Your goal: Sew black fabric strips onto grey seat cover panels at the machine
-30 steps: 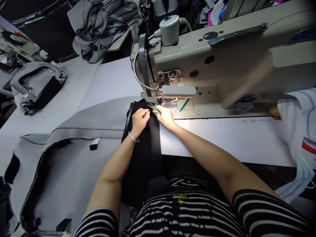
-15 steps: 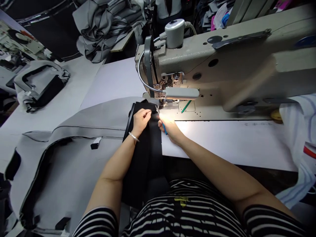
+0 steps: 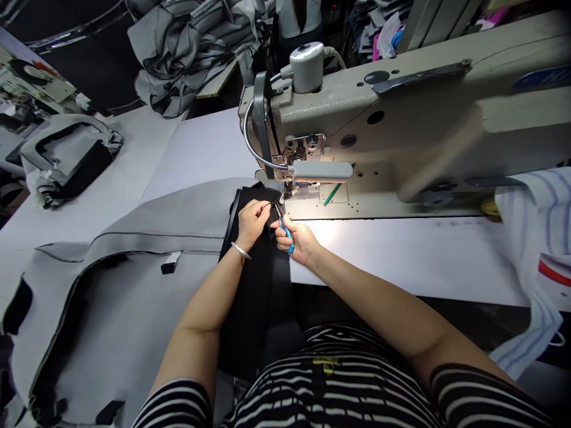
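My left hand (image 3: 253, 221), with a silver bracelet at the wrist, pinches at the edge of a black fabric strip (image 3: 250, 297). A thin dark line, perhaps thread, shows at its fingertips. My right hand (image 3: 297, 239) is wrapped round blue-handled thread snips (image 3: 286, 232), whose metal blades point up and left toward the left fingertips. Just beyond both hands is the lit needle area of a sewing machine (image 3: 357, 125). The black strip borders a large grey fabric piece (image 3: 134, 333) spread to the left; its other details are partly in shadow.
A green stick-like tool (image 3: 332, 194) lies on the machine bed. Behind, grey cut pieces (image 3: 187, 53) are heaped, and a grey-and-black sewn piece (image 3: 71, 157) rests at the left. Striped cloth (image 3: 530, 238) hangs at the right. A person (image 3: 298, 18) is at the back.
My right hand has drawn back from the needle area, down and left, bringing the snips near the left fingertips. My left hand keeps its pinch in nearly the same place.
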Available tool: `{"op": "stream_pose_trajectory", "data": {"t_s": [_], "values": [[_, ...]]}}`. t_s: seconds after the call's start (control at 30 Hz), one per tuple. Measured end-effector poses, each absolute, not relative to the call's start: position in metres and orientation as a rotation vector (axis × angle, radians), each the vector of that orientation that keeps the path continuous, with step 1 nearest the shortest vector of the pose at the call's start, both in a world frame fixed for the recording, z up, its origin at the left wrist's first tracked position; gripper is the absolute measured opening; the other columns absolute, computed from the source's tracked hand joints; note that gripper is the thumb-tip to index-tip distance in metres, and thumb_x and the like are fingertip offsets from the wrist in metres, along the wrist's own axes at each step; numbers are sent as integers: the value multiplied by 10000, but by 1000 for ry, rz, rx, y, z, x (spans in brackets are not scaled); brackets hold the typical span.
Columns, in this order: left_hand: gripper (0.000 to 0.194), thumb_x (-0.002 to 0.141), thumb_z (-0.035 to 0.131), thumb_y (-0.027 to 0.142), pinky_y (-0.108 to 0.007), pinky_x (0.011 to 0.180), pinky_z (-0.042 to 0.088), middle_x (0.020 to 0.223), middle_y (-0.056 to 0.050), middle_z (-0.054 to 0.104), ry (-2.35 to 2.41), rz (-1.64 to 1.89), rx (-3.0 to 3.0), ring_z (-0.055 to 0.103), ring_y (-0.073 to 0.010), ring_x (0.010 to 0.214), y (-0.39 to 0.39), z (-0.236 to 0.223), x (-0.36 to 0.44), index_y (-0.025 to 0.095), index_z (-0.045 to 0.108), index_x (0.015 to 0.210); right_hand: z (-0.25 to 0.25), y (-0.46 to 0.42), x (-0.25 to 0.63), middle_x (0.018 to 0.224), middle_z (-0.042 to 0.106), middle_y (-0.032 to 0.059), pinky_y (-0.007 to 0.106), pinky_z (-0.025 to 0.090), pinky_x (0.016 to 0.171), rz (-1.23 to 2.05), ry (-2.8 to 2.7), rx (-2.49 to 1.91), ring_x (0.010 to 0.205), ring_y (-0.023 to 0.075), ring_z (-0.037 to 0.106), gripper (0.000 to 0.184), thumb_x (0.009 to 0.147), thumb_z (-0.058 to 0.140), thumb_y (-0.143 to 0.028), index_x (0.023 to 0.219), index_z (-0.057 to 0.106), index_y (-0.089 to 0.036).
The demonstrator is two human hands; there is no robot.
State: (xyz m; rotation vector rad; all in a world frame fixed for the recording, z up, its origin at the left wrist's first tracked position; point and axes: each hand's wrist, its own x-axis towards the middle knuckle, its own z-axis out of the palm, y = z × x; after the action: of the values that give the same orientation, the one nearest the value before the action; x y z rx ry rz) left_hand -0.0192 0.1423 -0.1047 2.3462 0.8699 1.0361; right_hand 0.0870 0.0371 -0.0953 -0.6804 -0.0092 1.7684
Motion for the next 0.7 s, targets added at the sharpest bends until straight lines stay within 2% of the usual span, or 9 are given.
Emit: {"op": "stream_pose_trajectory", "data": {"t_s": [0.43, 0.7], "values": [[151, 828, 524, 201, -222, 527, 304, 568, 32, 403, 838, 1113, 2394, 385, -80, 536, 138, -101, -17, 160, 635, 735, -100, 43, 86, 464, 371, -80, 160, 155, 368, 1705, -44, -683, 322, 18, 222, 305, 936, 382, -344, 743, 492, -135], [139, 799, 553, 245, -217, 538, 333, 618, 15, 503, 932, 1056, 2085, 443, -89, 570, 145, -109, -19, 165, 653, 744, -99, 34, 90, 484, 326, -90, 178, 146, 382, 1593, -157, -815, 348, 20, 188, 312, 883, 447, -422, 722, 484, -157]]}}
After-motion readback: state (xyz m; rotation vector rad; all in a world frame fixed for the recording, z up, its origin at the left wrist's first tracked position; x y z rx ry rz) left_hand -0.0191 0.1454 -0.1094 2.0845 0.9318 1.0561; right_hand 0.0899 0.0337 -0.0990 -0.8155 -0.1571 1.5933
